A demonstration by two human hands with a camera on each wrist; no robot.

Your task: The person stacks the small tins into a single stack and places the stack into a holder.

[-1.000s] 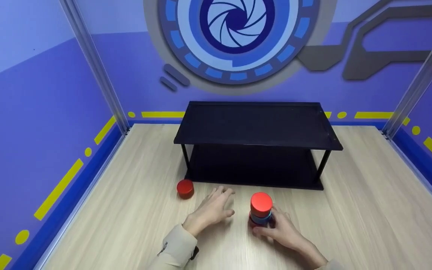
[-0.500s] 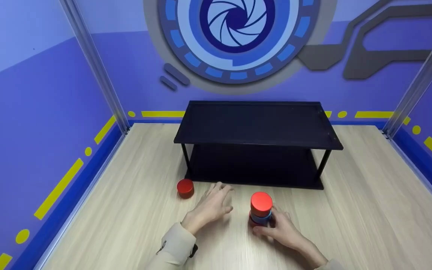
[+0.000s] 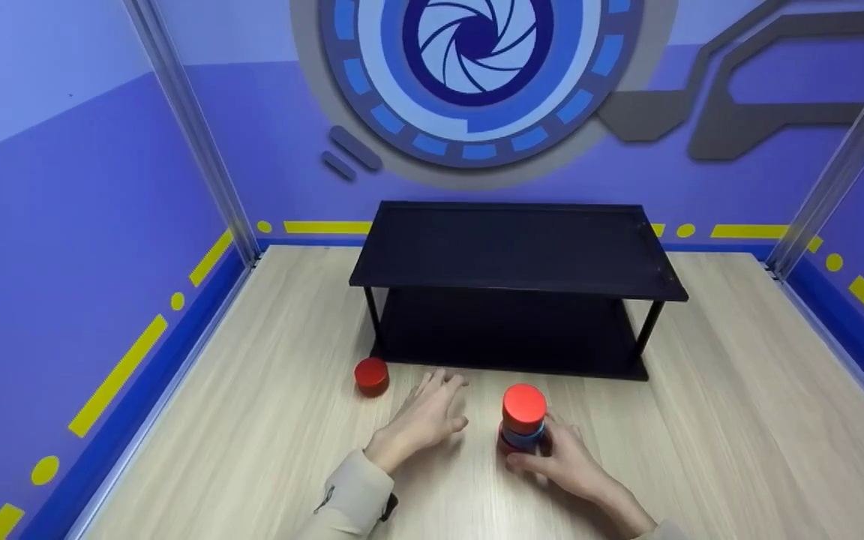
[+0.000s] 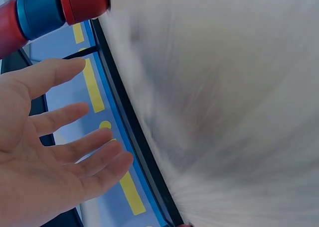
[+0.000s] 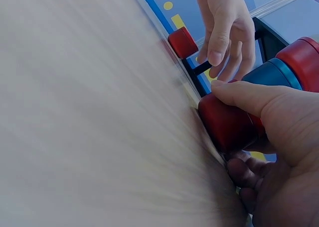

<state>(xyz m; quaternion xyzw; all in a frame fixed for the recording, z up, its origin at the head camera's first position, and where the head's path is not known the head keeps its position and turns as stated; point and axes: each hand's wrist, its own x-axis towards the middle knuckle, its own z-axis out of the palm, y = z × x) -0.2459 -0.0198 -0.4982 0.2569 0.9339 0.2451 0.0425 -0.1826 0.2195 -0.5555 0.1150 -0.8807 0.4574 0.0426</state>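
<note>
A stack of three short, smooth metallic canisters stands upright on the table in front of my right hand (image 3: 571, 461). The top red canister (image 3: 524, 405) sits on a blue canister (image 3: 522, 437), with the bottom red canister (image 5: 227, 120) under both. My right thumb and fingers grip that lowest one at its sides, seen closest in the right wrist view. To the left of the stack, my left hand (image 3: 417, 420) hovers low over the table, fingers spread and holding nothing. Beyond it on the left, a single red canister (image 3: 371, 377) stands alone.
A black two-tier shelf (image 3: 514, 247) stands behind the hands, its lower front edge close to the left fingertips. The lone canister is near the shelf's front left corner. Blue printed walls (image 3: 102, 225) enclose the wooden table (image 3: 267, 420) at the left, back and right.
</note>
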